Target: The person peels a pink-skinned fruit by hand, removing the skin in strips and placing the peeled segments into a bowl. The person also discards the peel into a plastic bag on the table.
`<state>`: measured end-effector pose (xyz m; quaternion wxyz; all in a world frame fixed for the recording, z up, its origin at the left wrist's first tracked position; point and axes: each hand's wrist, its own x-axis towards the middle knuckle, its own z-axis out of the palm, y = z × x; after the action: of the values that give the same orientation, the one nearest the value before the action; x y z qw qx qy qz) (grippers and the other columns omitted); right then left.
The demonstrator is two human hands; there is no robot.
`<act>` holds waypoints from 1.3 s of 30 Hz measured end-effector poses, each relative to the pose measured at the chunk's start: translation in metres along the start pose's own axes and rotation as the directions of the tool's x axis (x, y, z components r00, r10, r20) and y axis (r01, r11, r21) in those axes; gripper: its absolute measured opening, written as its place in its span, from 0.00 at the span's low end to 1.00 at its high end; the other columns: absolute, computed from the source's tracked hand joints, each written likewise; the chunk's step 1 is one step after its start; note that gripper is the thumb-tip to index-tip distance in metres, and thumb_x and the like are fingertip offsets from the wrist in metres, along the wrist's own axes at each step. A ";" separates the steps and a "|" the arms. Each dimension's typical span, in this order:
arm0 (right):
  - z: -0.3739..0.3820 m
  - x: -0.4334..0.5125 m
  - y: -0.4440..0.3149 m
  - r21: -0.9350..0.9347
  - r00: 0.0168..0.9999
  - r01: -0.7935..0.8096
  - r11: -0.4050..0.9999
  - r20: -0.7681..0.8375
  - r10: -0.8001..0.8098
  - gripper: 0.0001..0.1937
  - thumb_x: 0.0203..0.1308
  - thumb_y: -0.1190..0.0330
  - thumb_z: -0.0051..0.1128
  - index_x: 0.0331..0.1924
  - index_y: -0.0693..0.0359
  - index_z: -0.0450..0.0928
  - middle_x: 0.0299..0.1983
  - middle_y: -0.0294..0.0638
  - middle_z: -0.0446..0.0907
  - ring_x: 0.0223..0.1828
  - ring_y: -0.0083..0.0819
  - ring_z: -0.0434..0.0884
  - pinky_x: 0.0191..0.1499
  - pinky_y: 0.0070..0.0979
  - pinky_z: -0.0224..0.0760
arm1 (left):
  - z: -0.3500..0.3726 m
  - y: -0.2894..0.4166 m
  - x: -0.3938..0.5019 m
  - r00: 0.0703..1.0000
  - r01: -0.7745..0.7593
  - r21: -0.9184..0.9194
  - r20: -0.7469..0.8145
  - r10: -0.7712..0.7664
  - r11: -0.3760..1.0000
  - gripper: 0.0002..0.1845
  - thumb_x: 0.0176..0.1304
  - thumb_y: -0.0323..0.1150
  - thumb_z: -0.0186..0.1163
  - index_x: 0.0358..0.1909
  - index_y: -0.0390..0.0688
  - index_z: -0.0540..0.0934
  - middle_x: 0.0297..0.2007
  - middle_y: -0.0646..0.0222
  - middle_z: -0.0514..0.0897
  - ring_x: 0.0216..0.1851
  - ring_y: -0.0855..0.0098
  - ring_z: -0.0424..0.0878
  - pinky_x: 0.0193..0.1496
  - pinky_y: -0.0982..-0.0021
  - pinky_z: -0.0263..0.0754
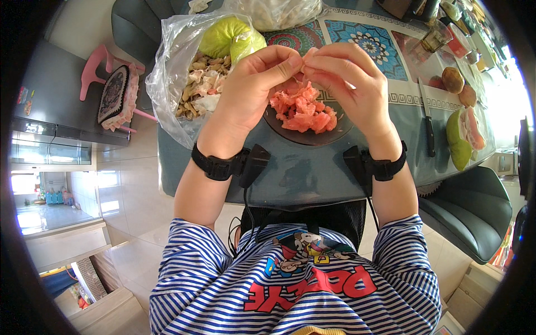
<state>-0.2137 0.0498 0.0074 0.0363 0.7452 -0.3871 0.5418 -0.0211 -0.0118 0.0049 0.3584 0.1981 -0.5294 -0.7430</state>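
Note:
My left hand (255,79) and my right hand (351,79) meet above a dark plate (289,136), their fingertips pinching a small piece of pink pomelo flesh (309,56) between them. Peeled pink pomelo pulp (305,111) lies heaped on the plate, just below the hands. Beside my left hand, a clear plastic bag (161,83) stands open, holding green pomelo rind (217,37), pale membrane scraps and many tan shells or husks. Both wrists wear black straps with small black devices.
A knife (428,121) lies right of the plate, near brown round fruits (453,80) and a pomelo portion with green rind (458,140). A glass cup (436,37) stands at the back right. Another filled plastic bag (276,14) is at the far edge; chairs flank the table.

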 end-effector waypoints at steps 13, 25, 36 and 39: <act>0.010 -0.007 -0.007 -0.043 0.997 0.032 0.999 -0.065 -0.034 0.10 0.52 0.74 0.68 0.41 0.59 0.86 0.40 0.38 0.84 0.38 0.36 0.84 0.41 0.28 0.78 | 0.030 -0.007 -0.006 0.964 0.005 0.383 -0.248 0.097 0.924 0.09 0.78 0.33 0.51 0.43 0.38 0.76 0.28 0.72 0.81 0.29 0.81 0.80 0.33 0.80 0.74; 0.010 -0.009 -0.012 0.380 0.863 -0.460 0.803 -0.024 0.505 0.07 0.65 0.75 0.62 0.45 0.65 0.84 0.43 0.37 0.85 0.44 0.23 0.83 0.47 0.20 0.77 | 0.019 -0.022 -0.001 0.907 -0.067 0.845 -0.171 0.386 0.530 0.08 0.74 0.33 0.57 0.42 0.37 0.77 0.34 0.66 0.84 0.34 0.77 0.84 0.36 0.74 0.77; 0.008 -0.007 -0.008 0.554 0.706 -0.634 0.539 0.130 0.697 0.13 0.68 0.70 0.62 0.52 0.66 0.79 0.45 0.37 0.83 0.47 0.21 0.82 0.52 0.19 0.76 | 0.021 -0.004 -0.003 0.937 -0.226 0.637 -0.065 0.343 0.737 0.14 0.64 0.31 0.68 0.48 0.36 0.83 0.41 0.65 0.87 0.39 0.75 0.85 0.42 0.75 0.79; 0.009 -0.009 -0.008 0.569 0.700 -0.659 0.492 0.226 0.677 0.16 0.67 0.69 0.65 0.56 0.64 0.78 0.44 0.37 0.83 0.46 0.20 0.81 0.49 0.19 0.77 | 0.020 -0.009 -0.002 0.911 -0.208 0.617 -0.161 0.380 0.759 0.11 0.62 0.26 0.66 0.46 0.35 0.83 0.37 0.62 0.87 0.37 0.71 0.87 0.39 0.72 0.80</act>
<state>-0.2029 0.0554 -0.0007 -0.4134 0.4979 -0.4472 0.6174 -0.0360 0.0045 0.0038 0.4627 0.3141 -0.7018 -0.4413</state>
